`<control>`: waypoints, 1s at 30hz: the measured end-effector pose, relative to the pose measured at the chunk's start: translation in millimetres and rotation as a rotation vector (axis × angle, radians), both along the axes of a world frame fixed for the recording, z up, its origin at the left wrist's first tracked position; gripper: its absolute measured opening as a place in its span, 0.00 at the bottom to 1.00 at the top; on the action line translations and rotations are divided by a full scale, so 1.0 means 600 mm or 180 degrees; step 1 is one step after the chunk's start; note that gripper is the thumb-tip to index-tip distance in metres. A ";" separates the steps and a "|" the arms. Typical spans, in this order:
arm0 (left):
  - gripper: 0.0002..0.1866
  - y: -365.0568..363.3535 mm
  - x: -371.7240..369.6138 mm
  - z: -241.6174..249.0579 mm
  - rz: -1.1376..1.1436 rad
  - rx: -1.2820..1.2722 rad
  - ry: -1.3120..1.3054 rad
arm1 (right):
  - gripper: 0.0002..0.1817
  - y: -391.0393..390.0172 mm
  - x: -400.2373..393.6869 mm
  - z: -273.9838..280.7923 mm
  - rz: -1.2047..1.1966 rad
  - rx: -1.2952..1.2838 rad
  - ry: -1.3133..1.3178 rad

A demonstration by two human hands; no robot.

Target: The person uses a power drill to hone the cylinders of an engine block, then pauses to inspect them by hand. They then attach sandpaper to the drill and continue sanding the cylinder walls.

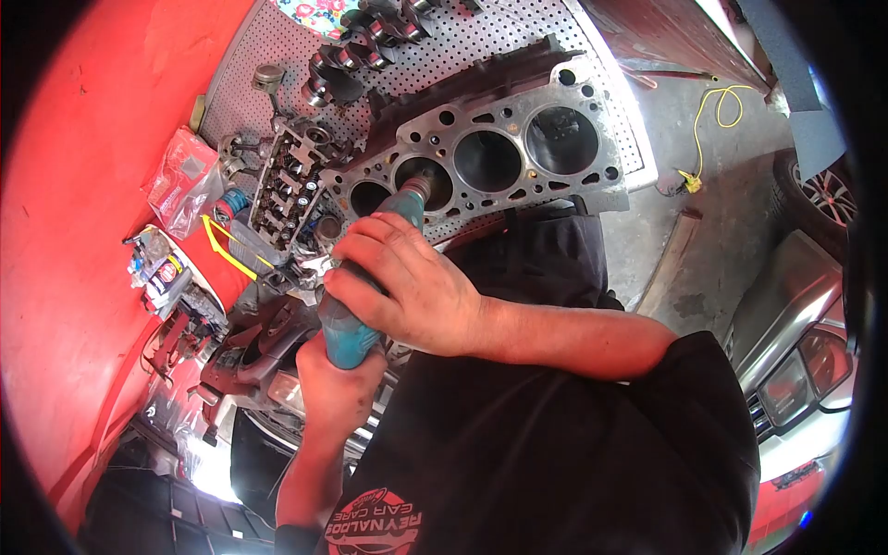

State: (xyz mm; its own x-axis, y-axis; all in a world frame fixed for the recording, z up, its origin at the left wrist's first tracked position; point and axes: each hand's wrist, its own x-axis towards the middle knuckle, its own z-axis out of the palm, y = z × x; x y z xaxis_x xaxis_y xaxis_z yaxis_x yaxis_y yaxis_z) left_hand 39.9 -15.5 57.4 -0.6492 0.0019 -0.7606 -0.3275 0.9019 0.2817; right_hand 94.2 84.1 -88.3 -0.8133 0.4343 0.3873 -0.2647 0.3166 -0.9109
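Note:
A teal power drill point(350, 340) slants up and away from my body. My right hand point(402, 282) wraps over the top of the drill's body, fingers curled round it. Lower down, my left hand point(340, 384) grips its rear end, and the drill partly covers those fingers. The metal chuck end points into one cylinder bore point(437, 192) of a grey engine block point(518, 185). Whatever tool the drill carries is hidden inside that bore. The block lies with its bores facing up, several in a row.
A perforated metal table point(518, 23) carries the block, a cylinder head point(282, 190), a crankshaft point(365, 51) and a piston point(268, 79). A red wall point(92, 139) stands left. Right are a yellow cord point(720, 102), a wheel point(823, 194) and a car's headlight point(805, 370).

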 end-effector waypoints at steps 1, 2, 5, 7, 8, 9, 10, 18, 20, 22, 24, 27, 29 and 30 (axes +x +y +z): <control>0.05 0.000 -0.001 -0.005 -0.0049 0.0011 0.0015 | 0.26 0.001 0.000 -0.003 0.0007 -0.0030 -0.0011; 0.05 0.000 -0.003 -0.012 -0.0127 0.0007 0.0036 | 0.26 0.000 0.000 -0.008 -0.0003 -0.0036 -0.0034; 0.06 -0.001 -0.009 -0.033 -0.0295 -0.0071 0.0052 | 0.26 0.000 -0.001 -0.025 -0.0017 -0.0030 -0.0113; 0.06 -0.001 -0.012 -0.047 -0.0308 -0.0217 -0.0001 | 0.26 0.000 -0.002 -0.038 0.0001 0.0001 -0.0182; 0.07 0.000 -0.013 -0.055 -0.0338 -0.0180 0.0023 | 0.26 0.000 -0.002 -0.046 0.0034 0.0015 -0.0192; 0.07 0.000 -0.014 -0.064 -0.0367 -0.0139 0.0045 | 0.26 0.001 -0.003 -0.051 0.0025 0.0016 -0.0215; 0.08 0.001 -0.014 -0.073 -0.0392 -0.0099 0.0061 | 0.26 0.003 -0.003 -0.055 0.0019 0.0017 -0.0244; 0.08 -0.008 -0.032 -0.129 -0.0528 0.0015 -0.0034 | 0.27 0.011 -0.003 -0.091 0.0037 0.0125 -0.0485; 0.08 -0.009 -0.034 -0.137 -0.0494 0.0057 -0.0067 | 0.26 0.012 -0.003 -0.096 -0.0017 0.0103 -0.0495; 0.07 -0.006 -0.039 -0.143 -0.0458 0.0118 -0.0060 | 0.26 0.014 -0.007 -0.100 -0.0110 0.0096 -0.0470; 0.07 0.002 -0.045 -0.139 -0.0476 0.0098 -0.0066 | 0.25 0.017 -0.008 -0.099 -0.0171 0.0118 -0.0461; 0.06 -0.007 -0.052 -0.139 -0.0362 0.0064 -0.0180 | 0.28 0.010 -0.008 -0.098 -0.0328 0.0039 -0.0425; 0.06 0.006 -0.054 -0.135 -0.0368 0.0130 -0.0205 | 0.29 0.009 -0.008 -0.098 -0.0357 0.0058 -0.0454; 0.06 0.013 -0.050 -0.133 -0.0301 0.0145 -0.0143 | 0.28 0.010 -0.005 -0.096 -0.0355 0.0117 -0.0516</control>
State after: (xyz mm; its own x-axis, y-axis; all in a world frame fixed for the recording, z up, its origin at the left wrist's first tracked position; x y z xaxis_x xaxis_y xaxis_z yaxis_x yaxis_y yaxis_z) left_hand 9.7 -7.9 -22.5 -0.6096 0.0967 -0.7868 -0.2547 0.9160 0.3100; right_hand 91.2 89.8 -146.2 -0.8139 0.5131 0.2724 -0.0768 0.3697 -0.9260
